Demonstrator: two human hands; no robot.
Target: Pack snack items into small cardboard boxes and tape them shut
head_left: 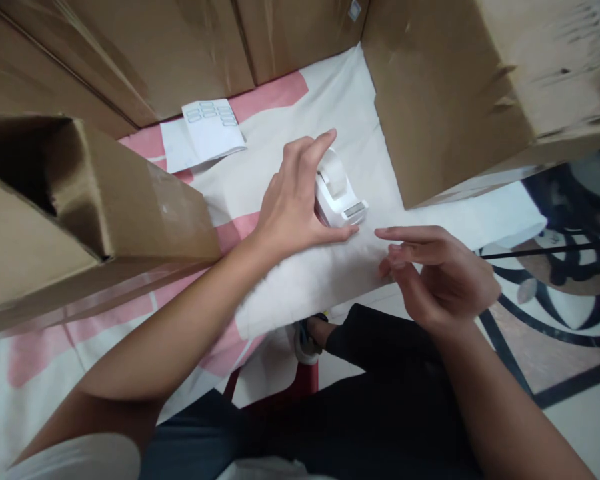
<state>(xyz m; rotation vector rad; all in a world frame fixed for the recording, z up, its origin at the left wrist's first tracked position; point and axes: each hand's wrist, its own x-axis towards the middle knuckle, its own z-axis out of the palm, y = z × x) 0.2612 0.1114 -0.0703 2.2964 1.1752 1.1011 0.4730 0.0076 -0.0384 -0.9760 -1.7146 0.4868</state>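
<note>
Your left hand (294, 203) clasps the tape dispenser (339, 199), left of it 1 dark-inside box (145, 207); I cannot tell if your right hand (443, 270) grips.

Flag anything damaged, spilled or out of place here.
The cardboard box at right looks scuffed: dark, ragged marks show near its edge, perhaps small tears. Nothing looks spilled; what shows of the white tape dispenser by the left hand looks intact.

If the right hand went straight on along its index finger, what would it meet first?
The right hand would probably meet the thumb of the left hand, by the tape dispenser; depth is hard to judge from this view.
</note>
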